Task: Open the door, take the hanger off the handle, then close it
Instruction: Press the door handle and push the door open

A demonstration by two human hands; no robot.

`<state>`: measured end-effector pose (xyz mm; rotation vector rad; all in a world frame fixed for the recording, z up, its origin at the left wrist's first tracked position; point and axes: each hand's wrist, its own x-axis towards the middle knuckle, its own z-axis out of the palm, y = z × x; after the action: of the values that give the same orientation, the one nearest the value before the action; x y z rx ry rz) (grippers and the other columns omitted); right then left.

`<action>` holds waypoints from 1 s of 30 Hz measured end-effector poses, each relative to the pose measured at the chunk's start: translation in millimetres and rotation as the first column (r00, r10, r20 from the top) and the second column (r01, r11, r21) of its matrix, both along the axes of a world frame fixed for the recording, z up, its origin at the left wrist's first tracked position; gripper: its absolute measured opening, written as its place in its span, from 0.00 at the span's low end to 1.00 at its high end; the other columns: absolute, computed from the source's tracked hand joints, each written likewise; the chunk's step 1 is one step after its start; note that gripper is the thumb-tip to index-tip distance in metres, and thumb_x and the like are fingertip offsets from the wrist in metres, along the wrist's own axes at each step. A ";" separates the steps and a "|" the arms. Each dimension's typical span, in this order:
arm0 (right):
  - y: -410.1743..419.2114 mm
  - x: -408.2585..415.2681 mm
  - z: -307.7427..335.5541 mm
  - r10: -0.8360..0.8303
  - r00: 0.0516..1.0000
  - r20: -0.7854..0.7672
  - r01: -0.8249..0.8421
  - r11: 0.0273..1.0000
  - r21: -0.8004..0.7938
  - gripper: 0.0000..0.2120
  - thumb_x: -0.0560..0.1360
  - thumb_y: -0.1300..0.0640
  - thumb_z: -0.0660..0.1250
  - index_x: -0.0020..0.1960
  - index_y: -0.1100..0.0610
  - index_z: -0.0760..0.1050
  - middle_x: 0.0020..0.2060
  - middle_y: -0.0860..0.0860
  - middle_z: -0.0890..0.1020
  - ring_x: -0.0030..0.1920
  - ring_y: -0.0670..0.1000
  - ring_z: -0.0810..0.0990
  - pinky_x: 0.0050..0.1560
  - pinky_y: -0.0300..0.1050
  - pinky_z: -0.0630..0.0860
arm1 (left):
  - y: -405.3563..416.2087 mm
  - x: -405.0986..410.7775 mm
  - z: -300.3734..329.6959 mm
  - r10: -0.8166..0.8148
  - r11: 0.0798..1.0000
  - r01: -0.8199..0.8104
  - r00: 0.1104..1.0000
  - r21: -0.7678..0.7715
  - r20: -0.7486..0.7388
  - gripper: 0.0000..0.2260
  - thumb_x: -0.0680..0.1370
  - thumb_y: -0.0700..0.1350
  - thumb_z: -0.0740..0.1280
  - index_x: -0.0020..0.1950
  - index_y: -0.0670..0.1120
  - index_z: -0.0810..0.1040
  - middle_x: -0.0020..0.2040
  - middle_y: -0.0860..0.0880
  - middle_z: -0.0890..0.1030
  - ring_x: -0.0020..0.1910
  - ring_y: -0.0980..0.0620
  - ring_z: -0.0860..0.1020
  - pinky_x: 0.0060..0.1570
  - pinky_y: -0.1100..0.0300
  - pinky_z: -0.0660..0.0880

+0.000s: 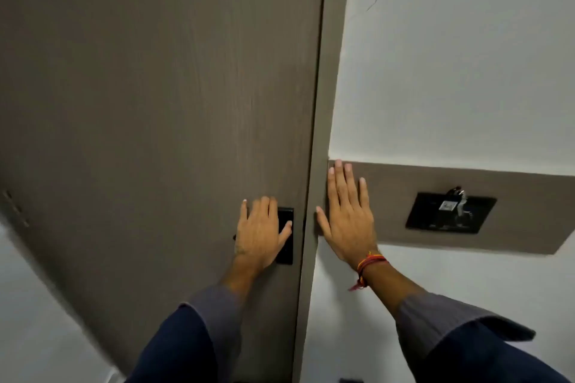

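Door edge; left hand on handle

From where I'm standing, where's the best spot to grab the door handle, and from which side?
Grip the end of the lever peeking out left of the left hand, which covers the rest of the door handle. Come from the left and above: it seems to run sideways from the black lock plate at the door edge.
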<state>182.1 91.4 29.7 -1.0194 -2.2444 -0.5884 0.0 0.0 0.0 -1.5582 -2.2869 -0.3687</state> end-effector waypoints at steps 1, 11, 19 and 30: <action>0.4 -2.1 -6.9 -0.026 1.000 -0.010 0.026 1.000 0.000 0.40 0.84 0.42 0.59 0.85 0.63 0.46 0.85 0.60 0.45 0.85 0.59 0.45 0.84 0.61 0.48 | -0.2 -3.2 -10.5 0.029 0.999 -0.028 0.999 -0.041 0.026 0.28 0.82 0.63 0.53 0.70 0.43 0.70 0.64 0.43 0.77 0.65 0.44 0.75 0.77 0.39 0.63; 18.8 -26.6 -53.8 -0.096 0.995 -0.038 0.097 0.994 0.040 0.44 0.83 0.39 0.54 0.83 0.60 0.31 0.84 0.60 0.43 0.83 0.57 0.33 0.82 0.64 0.36 | 14.2 -17.1 -83.7 0.020 0.998 -0.035 0.962 0.048 0.271 0.31 0.81 0.69 0.51 0.57 0.44 0.78 0.50 0.44 0.83 0.55 0.44 0.78 0.67 0.43 0.69; 26.2 -40.8 -64.9 -0.092 0.987 -0.135 0.101 0.993 0.062 0.46 0.83 0.38 0.54 0.81 0.60 0.27 0.82 0.61 0.47 0.81 0.56 0.26 0.79 0.63 0.30 | 23.3 -10.0 -108.6 -0.097 0.932 -0.138 0.797 0.336 0.596 0.23 0.78 0.68 0.60 0.44 0.47 0.72 0.36 0.47 0.75 0.38 0.48 0.74 0.56 0.48 0.70; 37.1 -39.9 -71.6 -0.046 0.984 -0.174 0.070 0.988 0.134 0.44 0.84 0.38 0.54 0.83 0.60 0.31 0.82 0.61 0.51 0.82 0.56 0.30 0.80 0.63 0.30 | 35.1 2.1 -127.7 -0.226 0.869 -0.243 0.580 0.431 0.783 0.24 0.76 0.67 0.62 0.40 0.46 0.71 0.32 0.50 0.72 0.33 0.44 0.76 0.51 0.34 0.78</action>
<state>142.2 128.5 -41.9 -1.0270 -2.0011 -0.6489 2.1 35.1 -127.7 -1.1910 -2.4379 -1.8824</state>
